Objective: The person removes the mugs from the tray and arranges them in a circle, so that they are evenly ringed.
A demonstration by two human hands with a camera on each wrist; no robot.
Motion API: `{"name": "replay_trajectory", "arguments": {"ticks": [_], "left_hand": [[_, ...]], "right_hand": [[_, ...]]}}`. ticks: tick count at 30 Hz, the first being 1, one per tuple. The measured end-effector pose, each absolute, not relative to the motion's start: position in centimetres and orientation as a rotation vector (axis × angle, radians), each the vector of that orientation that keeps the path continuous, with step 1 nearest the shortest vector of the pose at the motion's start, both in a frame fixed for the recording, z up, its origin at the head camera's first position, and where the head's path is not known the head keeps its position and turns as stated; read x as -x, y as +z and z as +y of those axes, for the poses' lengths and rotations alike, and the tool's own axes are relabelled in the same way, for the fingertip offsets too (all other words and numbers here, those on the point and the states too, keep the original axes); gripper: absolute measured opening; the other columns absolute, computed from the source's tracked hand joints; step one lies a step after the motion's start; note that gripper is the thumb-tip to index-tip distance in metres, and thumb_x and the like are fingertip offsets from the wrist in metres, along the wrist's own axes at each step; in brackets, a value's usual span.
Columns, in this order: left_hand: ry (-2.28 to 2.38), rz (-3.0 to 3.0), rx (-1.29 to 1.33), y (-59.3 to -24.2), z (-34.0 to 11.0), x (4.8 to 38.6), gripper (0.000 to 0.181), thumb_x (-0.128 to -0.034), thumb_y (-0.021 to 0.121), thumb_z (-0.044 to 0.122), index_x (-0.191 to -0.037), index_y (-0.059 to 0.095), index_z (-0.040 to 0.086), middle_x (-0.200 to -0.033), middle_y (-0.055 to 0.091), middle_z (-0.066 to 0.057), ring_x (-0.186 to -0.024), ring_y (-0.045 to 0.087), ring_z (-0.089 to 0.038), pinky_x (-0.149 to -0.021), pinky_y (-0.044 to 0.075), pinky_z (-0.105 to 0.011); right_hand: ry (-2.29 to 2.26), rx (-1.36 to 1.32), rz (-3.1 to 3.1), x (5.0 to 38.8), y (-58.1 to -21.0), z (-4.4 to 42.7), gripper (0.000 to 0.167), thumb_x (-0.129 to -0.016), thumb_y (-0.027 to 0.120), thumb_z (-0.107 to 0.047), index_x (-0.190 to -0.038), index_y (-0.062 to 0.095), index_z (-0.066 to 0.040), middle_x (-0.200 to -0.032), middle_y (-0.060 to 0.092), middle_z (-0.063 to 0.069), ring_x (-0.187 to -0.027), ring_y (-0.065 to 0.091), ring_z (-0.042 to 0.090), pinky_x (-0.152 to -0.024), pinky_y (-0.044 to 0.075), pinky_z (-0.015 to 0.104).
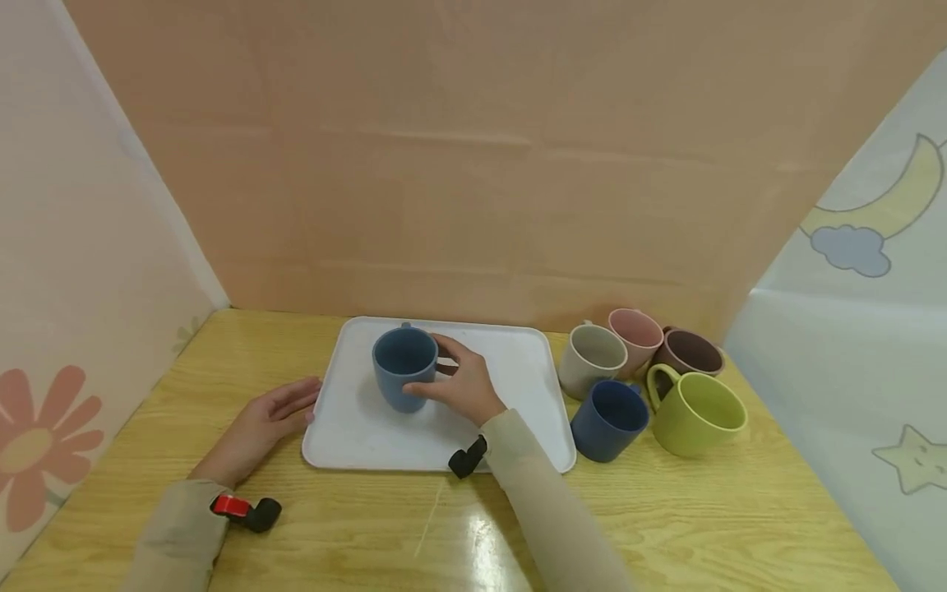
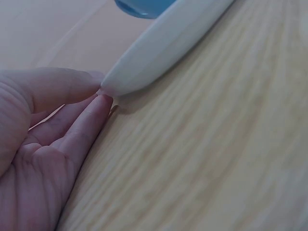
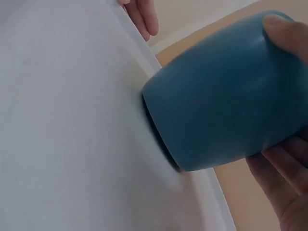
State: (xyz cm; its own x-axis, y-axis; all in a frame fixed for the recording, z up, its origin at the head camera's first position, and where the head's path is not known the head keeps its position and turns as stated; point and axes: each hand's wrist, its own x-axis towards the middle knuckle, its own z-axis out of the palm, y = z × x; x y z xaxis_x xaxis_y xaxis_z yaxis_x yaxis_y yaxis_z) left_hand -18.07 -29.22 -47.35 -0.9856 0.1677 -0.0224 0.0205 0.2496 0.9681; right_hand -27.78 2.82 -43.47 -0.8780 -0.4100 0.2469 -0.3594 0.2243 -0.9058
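Observation:
A light blue mug (image 1: 404,370) is upright at the left half of a white tray (image 1: 503,427). My right hand (image 1: 468,385) grips it from the right, thumb on the near side and fingers on the far side. In the right wrist view, a dark shadow lies under the mug's base (image 3: 163,134); whether the whole base touches the tray I cannot tell. At the tray's left edge is my left hand (image 1: 259,427). In the left wrist view its thumb (image 2: 67,89) and a fingertip pinch the tray's rim (image 2: 144,62).
Right of the tray stand a grey-white mug (image 1: 580,374), a pink mug (image 1: 638,349), a dark brown mug (image 1: 676,362), a dark blue mug (image 1: 608,432) and a yellow-green mug (image 1: 684,427), close together. The wooden table (image 1: 355,526) meets a tan backdrop (image 1: 473,205) behind.

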Motion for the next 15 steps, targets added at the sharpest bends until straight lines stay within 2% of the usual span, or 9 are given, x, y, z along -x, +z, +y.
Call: {"name": "replay_trajectory", "arguments": {"ticks": [5, 15], "left_hand": [[1.829, 2.370, -0.174, -47.7, -29.0, 18.1, 0.069, -0.1014, 0.065, 0.030, -0.158, 0.034, 0.005, -0.158, 0.040, -0.018, -0.124, 0.048, 0.011, -0.095, 0.042, -0.009], [1.836, 2.405, -0.221, -47.5, -29.1, 18.2, 0.067, -0.1027, 0.063, 0.027, -0.157, 0.034, 0.000, -0.156, 0.039, -0.024, -0.123, 0.047, 0.014, -0.094, 0.043, -0.008]], "right_hand": [[-1.743, 0.736, 2.416, 26.7, -43.3, 4.3, 0.076, -0.071, 0.095, -0.021, -0.138, 0.062, -0.017, -0.126, 0.067, -0.002, -0.116, 0.061, 0.017, -0.096, 0.055, 0.036], [-1.802, 0.688, 2.454, 24.7, -42.3, 6.9, 0.073, -0.071, 0.095, -0.022, -0.137, 0.063, -0.017, -0.126, 0.067, -0.001, -0.113, 0.061, 0.019, -0.094, 0.056, 0.037]]}}
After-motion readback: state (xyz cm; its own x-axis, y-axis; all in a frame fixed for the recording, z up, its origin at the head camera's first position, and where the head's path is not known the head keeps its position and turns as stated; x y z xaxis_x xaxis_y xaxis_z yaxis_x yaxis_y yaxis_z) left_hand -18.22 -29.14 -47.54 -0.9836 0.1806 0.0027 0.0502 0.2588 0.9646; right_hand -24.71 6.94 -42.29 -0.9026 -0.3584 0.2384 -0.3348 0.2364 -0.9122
